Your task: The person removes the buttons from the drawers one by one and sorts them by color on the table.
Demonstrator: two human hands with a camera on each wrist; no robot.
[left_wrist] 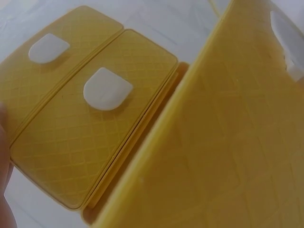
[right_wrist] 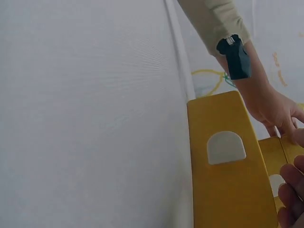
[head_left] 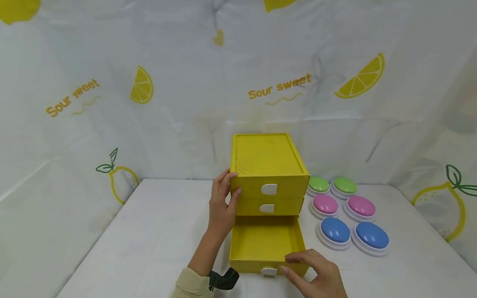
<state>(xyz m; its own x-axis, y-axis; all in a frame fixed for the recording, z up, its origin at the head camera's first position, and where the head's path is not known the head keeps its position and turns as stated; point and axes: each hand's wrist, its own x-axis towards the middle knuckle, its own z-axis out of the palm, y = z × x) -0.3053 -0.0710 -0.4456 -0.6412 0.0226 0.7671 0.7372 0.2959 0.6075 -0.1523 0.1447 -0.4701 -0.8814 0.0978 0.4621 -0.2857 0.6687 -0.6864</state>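
A yellow cabinet (head_left: 270,155) with white-tabbed drawers stands upright at the middle of the table. Its bottom drawer (head_left: 266,238) is pulled out, with a bare floor inside; the two drawers above are closed. My left hand (head_left: 222,207) rests against the cabinet's upper left side, fingertips and thumb at the front edge. Over the right front corner of the bottom drawer is my right hand (head_left: 316,273), thumb and fingers parted around nothing, close to the rim. In the right wrist view its fingers (right_wrist: 290,194) appear past the drawer's front panel (right_wrist: 228,185).
To the cabinet's right stand several push buttons with white bases: green ones (head_left: 345,185) at the back, pink ones (head_left: 361,205) in the middle, blue ones (head_left: 372,235) nearest. Behind the white table (head_left: 156,240) hangs a lemon-print sheet (head_left: 186,103).
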